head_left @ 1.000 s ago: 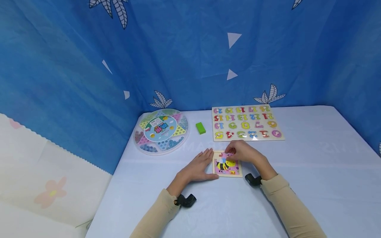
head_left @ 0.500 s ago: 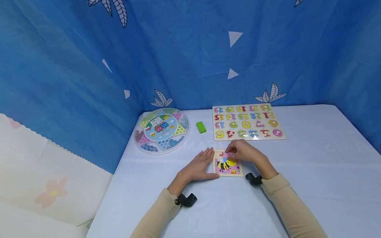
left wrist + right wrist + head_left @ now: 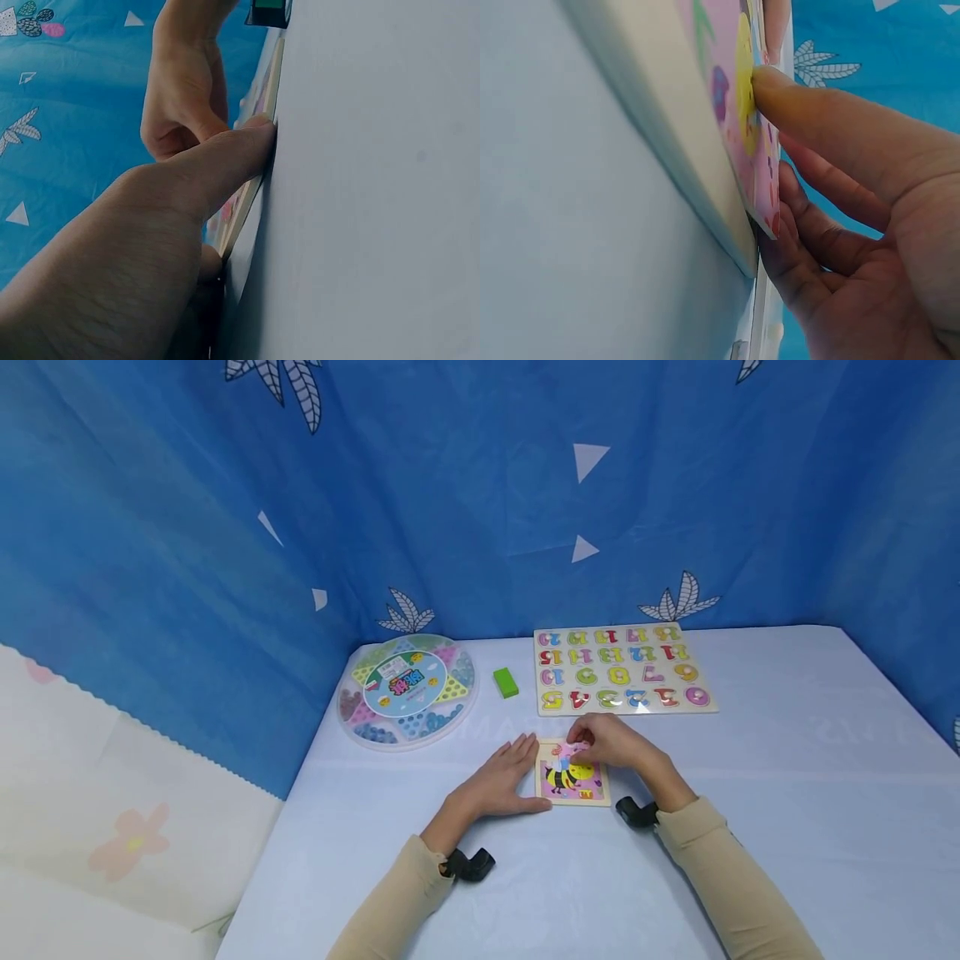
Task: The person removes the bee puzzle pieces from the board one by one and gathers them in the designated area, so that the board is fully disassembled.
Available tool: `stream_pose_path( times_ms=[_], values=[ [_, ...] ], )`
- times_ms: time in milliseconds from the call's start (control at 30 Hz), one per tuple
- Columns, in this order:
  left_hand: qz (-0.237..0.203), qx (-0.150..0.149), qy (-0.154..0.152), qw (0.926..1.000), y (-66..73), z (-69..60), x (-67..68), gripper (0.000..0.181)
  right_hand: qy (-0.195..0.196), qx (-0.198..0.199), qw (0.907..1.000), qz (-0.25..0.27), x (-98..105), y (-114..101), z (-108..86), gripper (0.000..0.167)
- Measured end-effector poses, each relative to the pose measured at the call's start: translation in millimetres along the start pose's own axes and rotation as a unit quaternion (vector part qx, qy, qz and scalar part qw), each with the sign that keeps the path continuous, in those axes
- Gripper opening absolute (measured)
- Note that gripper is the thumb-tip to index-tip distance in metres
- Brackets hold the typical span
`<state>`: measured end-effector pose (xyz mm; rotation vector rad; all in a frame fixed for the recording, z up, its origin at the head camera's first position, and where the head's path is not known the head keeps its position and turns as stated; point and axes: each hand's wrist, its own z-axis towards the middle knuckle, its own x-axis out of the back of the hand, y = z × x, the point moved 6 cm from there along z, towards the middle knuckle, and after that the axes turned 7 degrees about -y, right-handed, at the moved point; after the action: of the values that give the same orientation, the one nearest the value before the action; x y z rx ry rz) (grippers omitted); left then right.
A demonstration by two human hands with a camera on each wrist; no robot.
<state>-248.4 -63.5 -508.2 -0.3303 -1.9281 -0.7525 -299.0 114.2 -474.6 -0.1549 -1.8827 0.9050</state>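
Observation:
A small square bee jigsaw puzzle point(image 3: 561, 782) with a pale wooden rim lies flat on the table. My left hand point(image 3: 498, 783) rests at its left side, fingers extended along the far corner and thumb at the near corner. Over the puzzle's far right part, my right hand point(image 3: 617, 743) pinches a pink puzzle piece point(image 3: 764, 180). In the right wrist view the thumb presses near the yellow of the bee's head, while the other fingers are at the piece's outer edge. That corner of the piece stands slightly raised above the wooden rim point(image 3: 682, 135). My fingers hide part of the picture.
Behind the puzzle lies a wooden number board point(image 3: 626, 668). A green block point(image 3: 506, 682) is left of it. Farther left sits a round Chinese checkers set point(image 3: 405, 692) with marbles. A blue curtain point(image 3: 480, 527) hangs behind the white table point(image 3: 787, 793).
Both hands stay almost in place around the puzzle. The right fingers keep their pinch at its far right part, and the other objects have not moved.

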Motion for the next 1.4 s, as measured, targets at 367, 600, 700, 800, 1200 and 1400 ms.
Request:
stream_pose_path(
  times_ms=[367, 600, 700, 800, 1200, 1400],
  values=[
    [0.004, 0.004, 0.002, 1.0, 0.0, -1.1, -1.2, 0.102, 0.0, -0.016, 0.9986, -0.05, -1.8, -12.3, -2.0, 0.027],
    [0.005, 0.003, -0.001, 1.0, -0.3, -0.3, -2.0, 0.102, -0.004, -0.015, 0.9977, -0.065, -1.2, -13.4, -3.5, 0.025],
    [0.008, 0.003, 0.0, 1.0, -0.8, 0.3, -2.2, 0.102, -0.004, -0.012, 0.9979, -0.064, -0.9, -13.3, -3.0, 0.025],
    [0.009, 0.002, 0.002, 1.0, -1.1, 0.5, -2.1, 0.101, -0.006, -0.013, 0.998, -0.062, -0.8, -13.2, -2.8, 0.025],
    [0.002, -0.002, 0.003, 1.0, 0.9, -1.7, -0.4, 0.101, -0.009, -0.016, 0.9994, -0.028, -2.2, -8.5, -2.4, 0.026],
    [-0.004, 0.0, 0.002, 1.0, 1.8, -1.4, 0.4, 0.101, -0.01, -0.017, 0.9995, -0.025, -2.0, -7.2, -1.8, 0.027]
  ],
)
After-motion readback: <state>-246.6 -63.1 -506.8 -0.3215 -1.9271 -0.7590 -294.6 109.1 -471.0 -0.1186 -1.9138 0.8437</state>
